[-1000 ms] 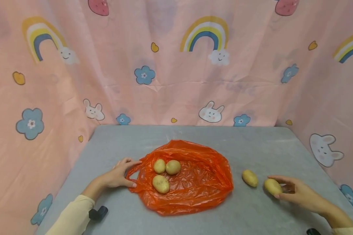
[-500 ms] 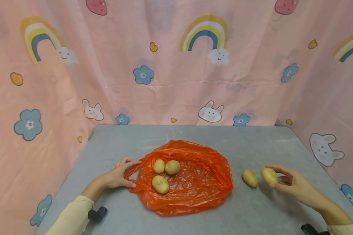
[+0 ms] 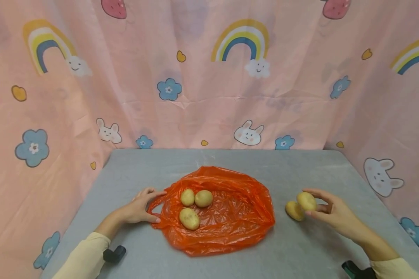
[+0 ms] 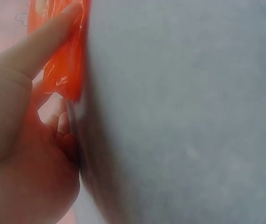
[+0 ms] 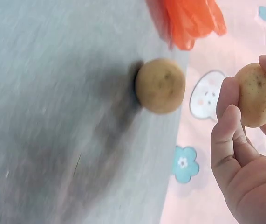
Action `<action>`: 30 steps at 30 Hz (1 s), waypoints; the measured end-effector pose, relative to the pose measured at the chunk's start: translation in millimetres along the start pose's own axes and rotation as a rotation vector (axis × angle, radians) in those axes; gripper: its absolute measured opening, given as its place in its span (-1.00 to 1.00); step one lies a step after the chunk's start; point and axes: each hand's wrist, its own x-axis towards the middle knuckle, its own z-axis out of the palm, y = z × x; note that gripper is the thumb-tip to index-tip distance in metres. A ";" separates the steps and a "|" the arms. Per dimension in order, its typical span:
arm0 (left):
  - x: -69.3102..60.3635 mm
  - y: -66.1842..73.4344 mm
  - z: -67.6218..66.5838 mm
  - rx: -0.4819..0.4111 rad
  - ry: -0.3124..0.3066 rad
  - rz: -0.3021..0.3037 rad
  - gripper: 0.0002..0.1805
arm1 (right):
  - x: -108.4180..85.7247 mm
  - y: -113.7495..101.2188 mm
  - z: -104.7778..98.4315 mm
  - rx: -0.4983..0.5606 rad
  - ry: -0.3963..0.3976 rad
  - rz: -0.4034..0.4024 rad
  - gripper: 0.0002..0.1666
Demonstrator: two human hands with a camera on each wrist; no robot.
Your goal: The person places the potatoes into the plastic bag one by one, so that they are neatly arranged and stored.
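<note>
An orange-red plastic bag [image 3: 235,228] lies spread on the grey table, with three potatoes on its left part, among them a larger potato [image 3: 189,219]. At the bag's left handle, my left hand [image 3: 139,207] rests with thumb and index finger spread, touching the plastic; the left wrist view shows the thumb [image 4: 44,44] against the plastic. To the right of the bag, my right hand [image 3: 340,217] holds a potato [image 5: 257,95] above the table between thumb and fingertips. Just left of it sits a loose potato [image 3: 292,211], partly hidden behind the held one in the head view.
The grey table [image 3: 251,267] ends at the back against a pink curtain [image 3: 202,112] printed with rainbows, rabbits and flowers. Curtain also hangs at both sides. Dark wrist devices show near both sleeves, one of them a dark mount [image 3: 114,254] at the left.
My right hand has lifted its potato off the table and carried it left, up to the loose potato. The left hand and the bag stay where they were.
</note>
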 end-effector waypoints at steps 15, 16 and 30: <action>-1.0 -4.0 1.0 0.015 0.010 0.013 -0.06 | 20.1 -20.5 28.1 0.080 -0.038 -0.039 -0.36; -1.0 -3.7 1.0 0.014 0.011 0.015 -0.06 | 21.4 -21.9 29.7 0.083 -0.037 -0.036 -0.36; 0.5 0.1 1.6 0.001 0.010 0.016 -0.06 | 34.9 -26.7 51.4 0.169 -0.088 -0.095 -0.36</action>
